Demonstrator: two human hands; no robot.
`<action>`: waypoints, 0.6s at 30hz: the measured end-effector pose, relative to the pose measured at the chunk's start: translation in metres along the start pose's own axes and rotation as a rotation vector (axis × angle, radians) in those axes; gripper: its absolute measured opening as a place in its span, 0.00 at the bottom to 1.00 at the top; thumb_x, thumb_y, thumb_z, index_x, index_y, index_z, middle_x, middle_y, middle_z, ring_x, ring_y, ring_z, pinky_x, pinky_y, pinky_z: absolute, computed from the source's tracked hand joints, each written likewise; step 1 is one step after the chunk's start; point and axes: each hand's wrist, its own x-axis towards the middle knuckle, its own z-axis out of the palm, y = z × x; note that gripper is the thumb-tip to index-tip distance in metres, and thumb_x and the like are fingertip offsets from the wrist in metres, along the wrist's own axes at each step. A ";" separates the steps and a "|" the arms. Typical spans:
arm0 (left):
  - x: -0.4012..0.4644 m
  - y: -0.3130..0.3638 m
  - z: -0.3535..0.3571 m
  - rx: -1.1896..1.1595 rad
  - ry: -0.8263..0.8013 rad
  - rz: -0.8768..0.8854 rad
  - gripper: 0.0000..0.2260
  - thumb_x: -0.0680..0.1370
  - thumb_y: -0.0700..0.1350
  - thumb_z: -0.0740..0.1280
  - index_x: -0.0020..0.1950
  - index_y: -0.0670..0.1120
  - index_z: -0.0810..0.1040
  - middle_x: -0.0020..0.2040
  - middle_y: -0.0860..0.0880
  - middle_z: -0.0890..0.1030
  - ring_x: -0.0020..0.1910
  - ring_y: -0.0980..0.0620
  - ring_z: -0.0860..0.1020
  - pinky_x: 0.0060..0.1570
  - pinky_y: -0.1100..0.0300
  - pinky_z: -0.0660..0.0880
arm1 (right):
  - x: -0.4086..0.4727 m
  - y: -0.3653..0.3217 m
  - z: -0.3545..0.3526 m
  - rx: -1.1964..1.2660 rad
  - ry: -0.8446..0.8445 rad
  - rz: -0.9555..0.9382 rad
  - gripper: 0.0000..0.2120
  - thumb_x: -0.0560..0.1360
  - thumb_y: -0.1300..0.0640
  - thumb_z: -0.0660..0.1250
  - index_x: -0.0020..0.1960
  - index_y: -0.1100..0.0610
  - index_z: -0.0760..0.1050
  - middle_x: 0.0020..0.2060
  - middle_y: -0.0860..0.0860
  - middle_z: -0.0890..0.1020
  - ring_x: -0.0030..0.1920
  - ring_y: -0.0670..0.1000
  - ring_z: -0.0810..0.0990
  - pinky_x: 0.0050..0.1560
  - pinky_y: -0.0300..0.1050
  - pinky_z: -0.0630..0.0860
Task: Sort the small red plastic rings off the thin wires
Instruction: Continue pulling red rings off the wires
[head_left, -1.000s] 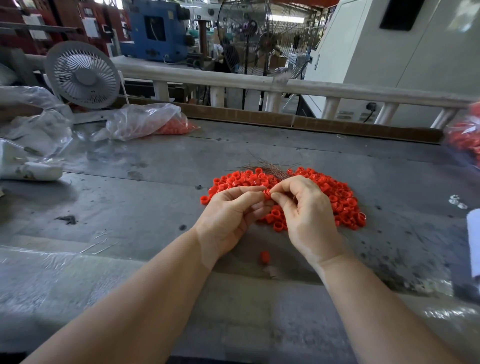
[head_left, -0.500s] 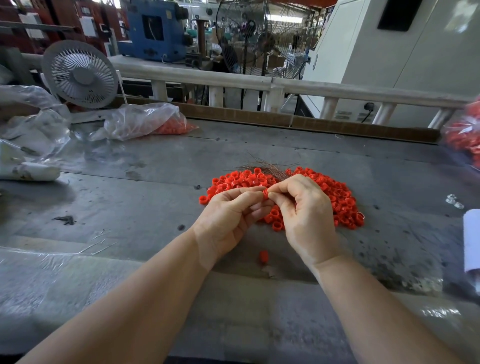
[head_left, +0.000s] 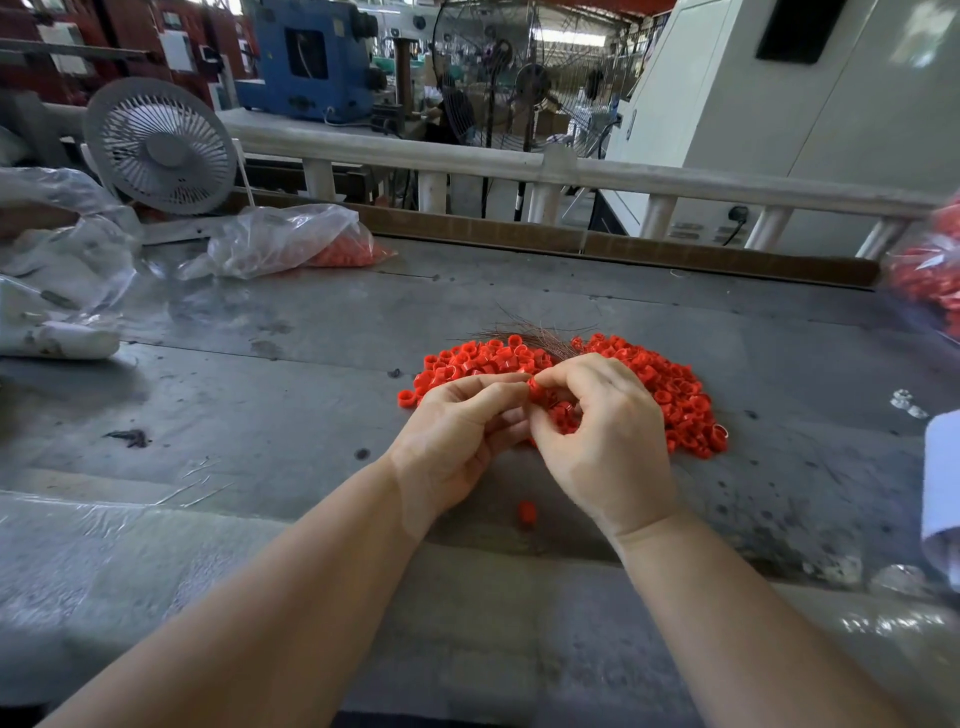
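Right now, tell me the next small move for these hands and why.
Probably pull the hands apart so the pinched red ring slides free, then drop it on the pile of red rings. The left hand and right hand meet fingertip to fingertip at that ring, just in front of the thin wires. Whether a wire runs through it is too small to tell.

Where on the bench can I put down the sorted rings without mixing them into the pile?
Bare bench lies left of the ring pile, short of the plastic bag and small fan. Some room also lies right of the pile. Crowded: both hands, left hand and right hand, the wires, one loose ring.
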 end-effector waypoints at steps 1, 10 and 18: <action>0.000 0.000 0.000 0.004 -0.006 0.003 0.04 0.74 0.33 0.64 0.46 0.37 0.78 0.38 0.42 0.80 0.32 0.53 0.79 0.32 0.65 0.78 | 0.000 0.000 0.000 -0.028 0.006 -0.012 0.04 0.66 0.64 0.71 0.40 0.60 0.78 0.37 0.53 0.80 0.40 0.54 0.78 0.45 0.41 0.72; 0.000 0.000 -0.001 0.034 -0.025 0.018 0.04 0.74 0.33 0.65 0.43 0.38 0.79 0.37 0.42 0.80 0.31 0.55 0.80 0.33 0.65 0.78 | 0.000 -0.002 -0.001 -0.078 0.020 -0.033 0.05 0.64 0.65 0.73 0.37 0.63 0.77 0.33 0.54 0.79 0.36 0.56 0.77 0.39 0.45 0.75; 0.001 0.000 -0.001 0.069 -0.025 0.013 0.03 0.74 0.33 0.66 0.44 0.37 0.79 0.37 0.42 0.82 0.34 0.53 0.81 0.34 0.64 0.79 | 0.001 -0.002 -0.003 -0.069 -0.021 -0.055 0.06 0.64 0.66 0.74 0.36 0.64 0.77 0.31 0.55 0.77 0.34 0.56 0.76 0.37 0.44 0.73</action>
